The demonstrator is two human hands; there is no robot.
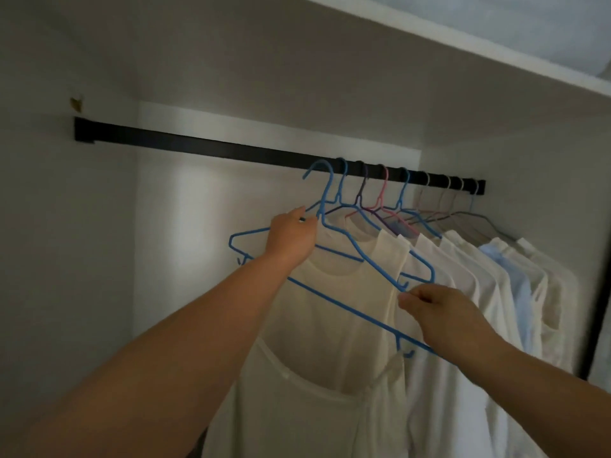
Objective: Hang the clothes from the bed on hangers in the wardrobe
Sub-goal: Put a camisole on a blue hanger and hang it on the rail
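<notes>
My left hand (291, 238) grips a blue hanger (344, 238) at its neck and holds it tilted. The hanger's hook is level with the black rail (198, 146), just left of the other hangers; I cannot tell whether it rests on the rail. A cream strappy top (297, 408) hangs below the blue hanger, one strap caught on the hanger's lower right notch. My right hand (443, 317) is pinched at the hanger's right shoulder end and covers part of the bottom bar.
Several white and pale blue garments (489, 292) hang on blue, pink and grey hangers along the right half of the rail. A white shelf (429, 34) runs above it. The wardrobe's side wall (49, 259) is at the left.
</notes>
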